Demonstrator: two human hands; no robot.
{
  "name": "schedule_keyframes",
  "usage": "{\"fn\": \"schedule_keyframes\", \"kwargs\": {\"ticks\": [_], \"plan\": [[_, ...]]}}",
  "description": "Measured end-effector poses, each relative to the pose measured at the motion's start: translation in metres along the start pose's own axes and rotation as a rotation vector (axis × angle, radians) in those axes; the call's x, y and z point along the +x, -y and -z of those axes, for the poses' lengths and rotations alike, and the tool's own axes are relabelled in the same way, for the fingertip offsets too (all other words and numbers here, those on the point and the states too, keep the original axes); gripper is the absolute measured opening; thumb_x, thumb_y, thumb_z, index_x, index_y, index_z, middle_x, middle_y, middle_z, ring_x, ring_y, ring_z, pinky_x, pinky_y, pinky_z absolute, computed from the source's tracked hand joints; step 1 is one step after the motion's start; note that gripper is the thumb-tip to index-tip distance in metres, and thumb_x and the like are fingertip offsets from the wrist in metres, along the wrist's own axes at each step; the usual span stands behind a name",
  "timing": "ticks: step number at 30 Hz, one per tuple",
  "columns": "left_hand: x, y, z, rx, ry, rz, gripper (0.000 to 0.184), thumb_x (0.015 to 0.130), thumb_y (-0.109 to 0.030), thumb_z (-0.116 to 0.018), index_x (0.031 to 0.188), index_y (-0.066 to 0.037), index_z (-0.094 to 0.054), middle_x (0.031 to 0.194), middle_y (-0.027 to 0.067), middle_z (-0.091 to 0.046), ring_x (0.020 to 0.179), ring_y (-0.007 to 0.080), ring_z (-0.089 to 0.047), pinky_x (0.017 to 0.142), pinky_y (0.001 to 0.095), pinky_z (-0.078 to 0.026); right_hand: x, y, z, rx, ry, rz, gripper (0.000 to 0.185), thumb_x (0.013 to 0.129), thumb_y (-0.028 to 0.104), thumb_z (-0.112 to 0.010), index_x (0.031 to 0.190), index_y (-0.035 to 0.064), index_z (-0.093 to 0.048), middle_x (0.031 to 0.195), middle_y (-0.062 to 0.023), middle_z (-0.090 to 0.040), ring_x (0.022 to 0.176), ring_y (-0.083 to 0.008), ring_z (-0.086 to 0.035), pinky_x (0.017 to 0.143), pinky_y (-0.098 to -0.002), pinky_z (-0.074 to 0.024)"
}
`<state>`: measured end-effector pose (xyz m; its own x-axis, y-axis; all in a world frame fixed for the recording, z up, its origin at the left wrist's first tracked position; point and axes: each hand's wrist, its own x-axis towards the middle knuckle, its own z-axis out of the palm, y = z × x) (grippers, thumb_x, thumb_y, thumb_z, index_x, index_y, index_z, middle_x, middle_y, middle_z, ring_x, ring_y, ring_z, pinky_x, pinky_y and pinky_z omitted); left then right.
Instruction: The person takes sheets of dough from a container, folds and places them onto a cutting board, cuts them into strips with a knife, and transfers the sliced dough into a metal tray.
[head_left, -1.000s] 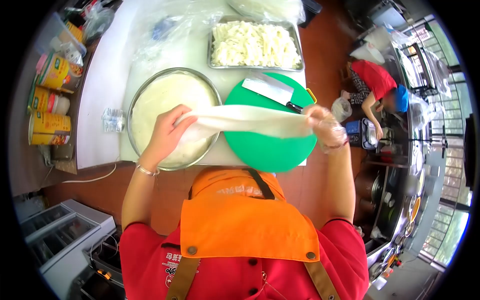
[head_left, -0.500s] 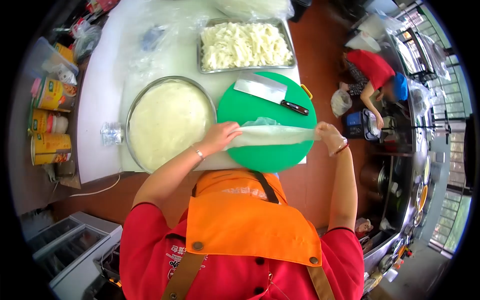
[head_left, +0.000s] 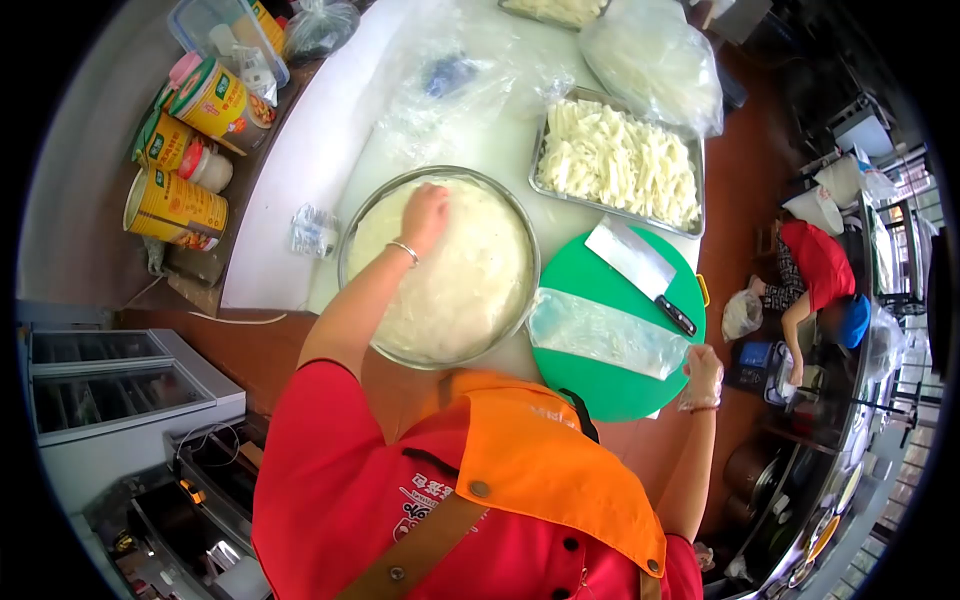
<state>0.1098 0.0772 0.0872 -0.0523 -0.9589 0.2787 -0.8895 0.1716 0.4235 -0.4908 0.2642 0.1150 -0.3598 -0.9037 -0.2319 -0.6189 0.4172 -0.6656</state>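
My left hand point(head_left: 427, 215) is closed, with its fingertips down at the far part of a stack of pale noodle sheets point(head_left: 455, 290) in a round metal tray point(head_left: 535, 262); whether a sheet's edge is pinched is hidden. My right hand point(head_left: 703, 376), in a clear plastic glove, is curled closed by the right end of a folded, translucent noodle sheet point(head_left: 605, 330). What its fingers hold, if anything, cannot be made out. That folded sheet lies flat across a round green cutting board point(head_left: 610, 395). Behind it on the board rests a cleaver point(head_left: 635, 262) with a dark handle.
Cut wide noodles point(head_left: 620, 160) fill a rectangular metal tray point(head_left: 690, 228) behind the board. A large plastic bag point(head_left: 655, 65) stands beyond. Yellow cans point(head_left: 175, 208) line a shelf at left. At right, another person point(head_left: 815, 265) in red bends over a container.
My left hand has let go of the folded sheet's left end and moved left over the round tray. The folded sheet now lies on the board. The view has shifted and turned.
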Motion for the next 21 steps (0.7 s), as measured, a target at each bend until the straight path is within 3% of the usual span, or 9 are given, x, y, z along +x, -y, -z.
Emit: {"fn": "schedule_keyframes", "kwargs": {"ticks": [2,8,11,14,17,21], "plan": [[0.012,0.046,-0.001,0.065,-0.084,0.081,0.015,0.082,-0.008,-0.069,0.096,-0.006,-0.066,0.099,0.0156,-0.062,0.098,0.0345,-0.059,0.087,0.0434,-0.049,-0.004,-0.009,-0.012,0.026,0.036,-0.040,0.017,0.092,0.018,-0.065,0.095,0.0012,-0.068,0.075,-0.0042,-0.065,0.060,-0.0110,-0.061,0.057,-0.0267,-0.0510],[0.044,0.065,0.008,0.081,0.295,0.333,0.018,0.079,-0.020,-0.075,0.089,-0.007,-0.069,0.097,0.0147,-0.068,0.094,0.0336,-0.064,0.084,0.0432,-0.052,-0.011,-0.003,-0.050,0.143,0.165,-0.047,0.023,0.093,0.024,-0.064,0.096,0.0017,-0.068,0.077,-0.0087,-0.069,0.064,-0.0153,-0.066,0.062,-0.0319,-0.0521],[0.049,0.067,0.005,0.081,0.300,0.380,0.018,0.079,-0.024,-0.075,0.085,-0.008,-0.069,0.092,0.0139,-0.071,0.089,0.0331,-0.067,0.080,0.0438,-0.054,-0.012,0.017,-0.057,0.108,0.202,0.007,0.019,0.091,0.018,-0.065,0.096,-0.0004,-0.068,0.079,-0.0052,-0.068,0.062,-0.0128,-0.064,0.060,-0.0269,-0.0525],[0.047,0.087,-0.007,0.185,0.159,0.208,0.018,0.079,-0.025,-0.075,0.082,-0.007,-0.069,0.078,0.0142,-0.069,0.080,0.0330,-0.066,0.076,0.0419,-0.053,-0.018,0.045,-0.057,0.077,0.205,-0.028,0.018,0.090,0.018,-0.065,0.094,-0.0001,-0.068,0.078,-0.0052,-0.068,0.062,-0.0127,-0.064,0.061,-0.0271,-0.0524],[0.049,0.079,0.000,0.136,0.265,0.279,0.018,0.080,-0.023,-0.074,0.081,-0.007,-0.068,0.079,0.0145,-0.068,0.082,0.0333,-0.065,0.077,0.0411,-0.053,-0.018,0.043,-0.061,0.093,0.228,-0.015,0.018,0.091,0.018,-0.065,0.094,0.0001,-0.068,0.077,-0.0052,-0.068,0.063,-0.0126,-0.065,0.061,-0.0275,-0.0523],[0.048,0.077,-0.005,0.102,0.085,0.123,0.014,0.081,-0.021,-0.072,0.082,-0.008,-0.068,0.084,0.0144,-0.067,0.085,0.0334,-0.064,0.079,0.0431,-0.052,-0.022,0.044,-0.067,0.091,0.239,-0.034,0.018,0.091,0.017,-0.066,0.094,-0.0003,-0.068,0.077,-0.0055,-0.068,0.063,-0.0129,-0.065,0.061,-0.0282,-0.0520]]}}
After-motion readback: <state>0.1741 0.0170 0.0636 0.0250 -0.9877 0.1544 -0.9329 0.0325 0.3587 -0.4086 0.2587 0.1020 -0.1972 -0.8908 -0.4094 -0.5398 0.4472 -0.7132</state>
